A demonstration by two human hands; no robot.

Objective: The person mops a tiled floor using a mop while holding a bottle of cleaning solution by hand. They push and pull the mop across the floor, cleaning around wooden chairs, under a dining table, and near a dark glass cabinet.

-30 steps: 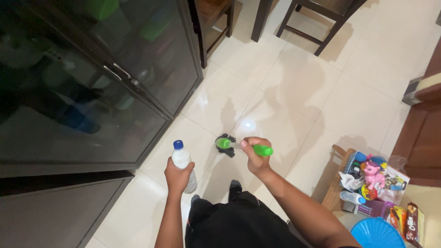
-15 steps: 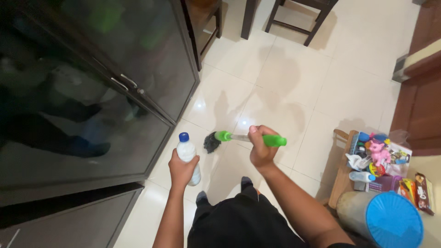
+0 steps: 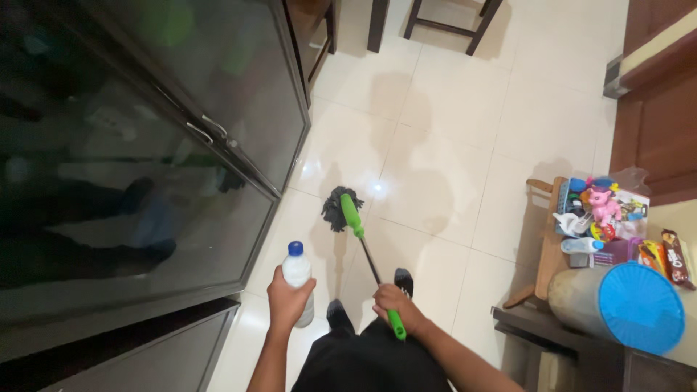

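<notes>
Here the left hand [image 3: 288,297] is clenched around a white plastic bottle [image 3: 298,277] with a blue cap, held upright beside the dark glass-door cabinet [image 3: 181,138]. The right hand [image 3: 396,305] grasps the green grip of a mop [image 3: 359,236]; its dark head rests on the white floor tiles [image 3: 443,131], just beside the cabinet.

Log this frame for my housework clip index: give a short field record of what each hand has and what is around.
left hand: grips a white bottle with a blue cap, held upright
right hand: grips the green handle of a mop
mop head: dark strands resting on the tiled floor, near the glass-door cabinet
right side: wooden crate of toys and bottles, container with blue lid
top: chair legs
</notes>
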